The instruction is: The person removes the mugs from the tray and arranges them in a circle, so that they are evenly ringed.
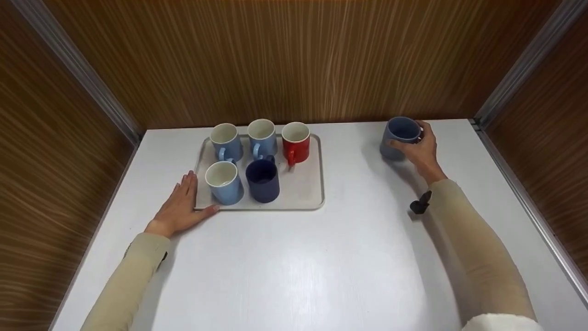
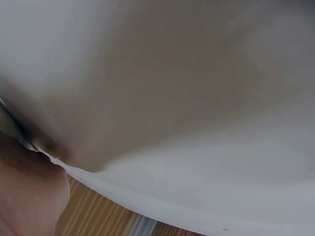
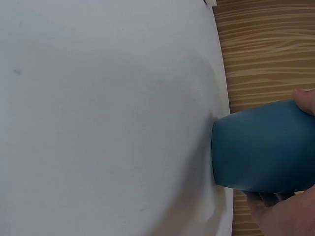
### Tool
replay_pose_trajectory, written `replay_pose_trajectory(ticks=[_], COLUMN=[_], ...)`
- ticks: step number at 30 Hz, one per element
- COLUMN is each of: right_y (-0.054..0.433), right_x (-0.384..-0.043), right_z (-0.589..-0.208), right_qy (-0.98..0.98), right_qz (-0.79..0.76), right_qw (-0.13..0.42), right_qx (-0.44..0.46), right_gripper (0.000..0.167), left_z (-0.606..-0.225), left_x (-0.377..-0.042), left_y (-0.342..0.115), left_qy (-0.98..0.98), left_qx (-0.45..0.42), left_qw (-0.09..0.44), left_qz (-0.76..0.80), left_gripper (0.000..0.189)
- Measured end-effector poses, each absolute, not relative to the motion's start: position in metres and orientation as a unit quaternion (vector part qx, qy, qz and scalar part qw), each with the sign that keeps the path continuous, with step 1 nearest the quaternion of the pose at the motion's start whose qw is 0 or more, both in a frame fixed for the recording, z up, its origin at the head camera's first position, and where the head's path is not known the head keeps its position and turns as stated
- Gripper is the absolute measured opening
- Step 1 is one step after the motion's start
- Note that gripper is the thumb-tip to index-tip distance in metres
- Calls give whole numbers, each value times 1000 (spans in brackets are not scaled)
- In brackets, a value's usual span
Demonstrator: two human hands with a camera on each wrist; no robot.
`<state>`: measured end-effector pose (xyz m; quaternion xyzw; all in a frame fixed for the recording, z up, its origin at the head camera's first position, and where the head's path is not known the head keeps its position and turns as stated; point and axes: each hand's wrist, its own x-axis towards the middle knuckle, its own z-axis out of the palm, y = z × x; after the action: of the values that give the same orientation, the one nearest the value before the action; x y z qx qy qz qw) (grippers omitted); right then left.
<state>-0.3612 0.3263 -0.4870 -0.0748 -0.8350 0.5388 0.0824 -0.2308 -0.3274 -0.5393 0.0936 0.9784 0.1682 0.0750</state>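
My right hand (image 1: 419,149) grips a grey-blue mug (image 1: 391,146) near its rim, thumb on the near side and fingers at the far right. In the right wrist view that mug (image 3: 263,147) looks teal, its base at or just above the tabletop. At the left, my left hand (image 1: 181,207) lies at the near-left corner of a pale tray (image 1: 301,186), fingers straight along its left side and thumb at the front edge. On the tray stand three light blue mugs (image 1: 225,183), a red mug (image 1: 296,143) and a navy mug (image 1: 263,181). The left wrist view shows only part of that hand.
The white table (image 1: 289,262) is bounded by a wood-grain back wall (image 1: 298,59) and side panels with metal corner strips. A small black object (image 1: 419,204) sits at the right sleeve's cuff.
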Motion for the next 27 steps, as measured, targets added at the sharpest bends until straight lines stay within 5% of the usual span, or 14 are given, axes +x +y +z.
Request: replay_pose_trajectory(ticks=[12, 27], right_y=[326, 292], right_x=[-358, -339], right_z=[-470, -439], right_qy=[-881, -897], right_qz=[459, 420], right_qw=[82, 136], right_qx=[-82, -22], right_gripper=[130, 123], left_z=[-541, -538], left_x=[-232, -232], left_y=[-328, -328], left_qy=[979, 980], left_qx=[89, 87], left_qw=[82, 85], left_qz=[161, 154], left_gripper=[129, 130])
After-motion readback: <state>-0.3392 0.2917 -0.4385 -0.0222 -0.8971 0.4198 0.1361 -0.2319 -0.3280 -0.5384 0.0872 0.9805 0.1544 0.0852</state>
